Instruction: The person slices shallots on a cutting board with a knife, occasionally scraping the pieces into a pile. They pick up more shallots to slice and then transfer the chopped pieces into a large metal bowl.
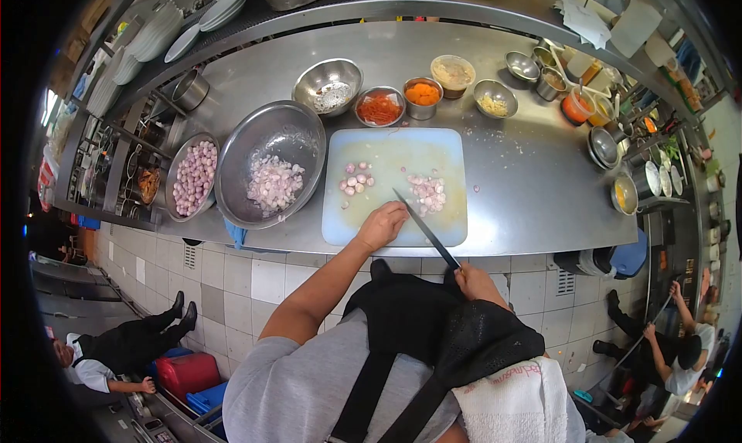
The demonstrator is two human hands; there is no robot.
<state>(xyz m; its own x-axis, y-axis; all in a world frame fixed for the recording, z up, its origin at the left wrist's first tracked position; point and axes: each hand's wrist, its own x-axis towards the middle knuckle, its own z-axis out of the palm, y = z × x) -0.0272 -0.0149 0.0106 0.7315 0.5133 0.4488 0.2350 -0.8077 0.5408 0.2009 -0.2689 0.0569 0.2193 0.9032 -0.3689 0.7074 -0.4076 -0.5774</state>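
Observation:
My right hand (481,283) grips the handle of a knife (427,230), whose blade points away from me over the cutting board (394,145). My left hand (384,225) rests on the board with its fingers curled close to the left side of the blade. Whatever those fingers may hold is hidden beneath them. Just right of the blade lies a pile of cut shallots (429,194). To the left, a small group of whole peeled shallots (357,182) sits on the board.
Left of the board stand a large metal bowl (309,130) of cut shallots and a bowl of whole shallots (195,178). Behind it are an orange-filled container (422,93), a red-filled bowl (379,107) and other small bowls. One person (127,346) is at left, another (671,350) at right.

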